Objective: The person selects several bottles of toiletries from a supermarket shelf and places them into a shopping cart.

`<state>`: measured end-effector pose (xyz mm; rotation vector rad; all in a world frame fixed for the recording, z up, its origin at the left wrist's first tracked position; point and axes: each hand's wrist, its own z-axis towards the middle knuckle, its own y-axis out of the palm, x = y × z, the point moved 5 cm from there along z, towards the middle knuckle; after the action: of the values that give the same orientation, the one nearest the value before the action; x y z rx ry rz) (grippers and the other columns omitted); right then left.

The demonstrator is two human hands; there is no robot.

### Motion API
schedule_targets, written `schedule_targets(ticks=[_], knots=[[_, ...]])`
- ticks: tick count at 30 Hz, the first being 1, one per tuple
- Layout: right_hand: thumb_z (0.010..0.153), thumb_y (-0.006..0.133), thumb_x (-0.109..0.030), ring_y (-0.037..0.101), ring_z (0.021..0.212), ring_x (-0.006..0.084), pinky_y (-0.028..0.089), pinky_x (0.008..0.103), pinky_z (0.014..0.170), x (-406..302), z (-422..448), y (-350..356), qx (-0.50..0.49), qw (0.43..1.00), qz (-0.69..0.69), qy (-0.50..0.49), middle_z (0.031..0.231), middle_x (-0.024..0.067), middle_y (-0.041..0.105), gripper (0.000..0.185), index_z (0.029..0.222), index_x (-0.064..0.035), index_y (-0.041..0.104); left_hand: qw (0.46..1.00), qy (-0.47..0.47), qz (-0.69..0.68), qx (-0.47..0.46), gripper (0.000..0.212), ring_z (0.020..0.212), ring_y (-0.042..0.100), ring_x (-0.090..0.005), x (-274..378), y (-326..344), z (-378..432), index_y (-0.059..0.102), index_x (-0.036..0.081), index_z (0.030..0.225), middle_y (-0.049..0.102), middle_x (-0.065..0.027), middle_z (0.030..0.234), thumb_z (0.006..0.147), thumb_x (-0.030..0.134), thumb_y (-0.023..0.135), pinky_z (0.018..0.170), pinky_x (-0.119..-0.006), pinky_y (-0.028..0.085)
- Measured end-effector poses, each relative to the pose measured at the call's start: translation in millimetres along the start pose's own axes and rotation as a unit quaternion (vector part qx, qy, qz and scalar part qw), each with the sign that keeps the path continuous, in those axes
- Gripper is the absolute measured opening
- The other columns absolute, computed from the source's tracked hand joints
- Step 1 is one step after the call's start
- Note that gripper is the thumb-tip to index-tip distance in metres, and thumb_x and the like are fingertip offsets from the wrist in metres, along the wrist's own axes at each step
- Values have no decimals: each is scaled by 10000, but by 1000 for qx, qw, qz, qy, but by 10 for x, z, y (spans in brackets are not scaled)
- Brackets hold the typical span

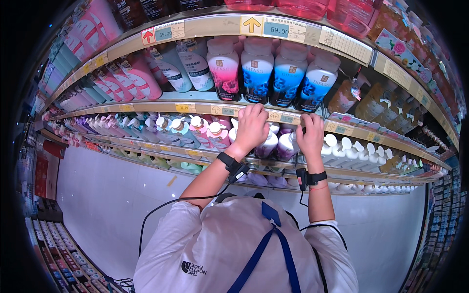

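Observation:
My left hand (pixel 252 126) rests with bent fingers on the front edge of a store shelf, below a row of bottles. At the same shelf edge (pixel 274 115), beside a price tag, my right hand (pixel 310 133) has its fingertips on the rim. Neither hand holds a bottle. Just above stand a pink-and-white bottle (pixel 223 73) and several blue-and-white bottles (pixel 257 73), upright with white caps. Under the hands, purple-and-white pump bottles (pixel 287 146) stand on the lower shelf, partly hidden by my fingers and wrists.
Pink bottles (pixel 141 78) and pale blue bottles (pixel 194 66) lean on the left; amber bottles (pixel 344 97) stand on the right. White pump bottles (pixel 348 150) line the lower shelf. An upper shelf edge (pixel 220 26) juts out above. Black cables run from both wrist straps.

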<state>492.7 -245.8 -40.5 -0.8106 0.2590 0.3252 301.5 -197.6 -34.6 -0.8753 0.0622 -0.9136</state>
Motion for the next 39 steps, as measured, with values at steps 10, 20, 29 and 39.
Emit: schedule_targets(ticks=[10,20,29,39], knots=[[751,640,-82,529,965,358,436,441,840,33,-3,-1,36,998,41,-1,1038,136,556,299,1041,-44,578,1000,-12,16,19,298,1041,517,-290,-35,-28,-14,608,88,1008,563,-78,1041,718,122,671,901,-431,353],[753,649,-65,536,965,364,447,440,855,-41,-20,4,19,999,20,28,1037,160,538,325,1073,-22,613,999,-19,2,29,239,991,518,-290,-43,-40,30,607,84,949,558,-73,976,726,139,671,879,-426,351],[743,637,-77,524,969,361,437,446,856,-74,-24,64,2,999,33,11,1060,175,517,362,1102,-44,613,999,-30,1,28,247,991,503,-297,-84,-67,-1,600,80,942,537,-85,959,709,135,659,865,-437,343],[740,644,-56,513,1015,384,426,448,902,-21,-48,84,-16,999,28,19,1090,192,492,393,1130,-54,598,999,-24,-3,21,278,1068,491,-278,-48,-73,-24,597,62,1008,542,-86,1033,735,105,620,933,-446,332]])
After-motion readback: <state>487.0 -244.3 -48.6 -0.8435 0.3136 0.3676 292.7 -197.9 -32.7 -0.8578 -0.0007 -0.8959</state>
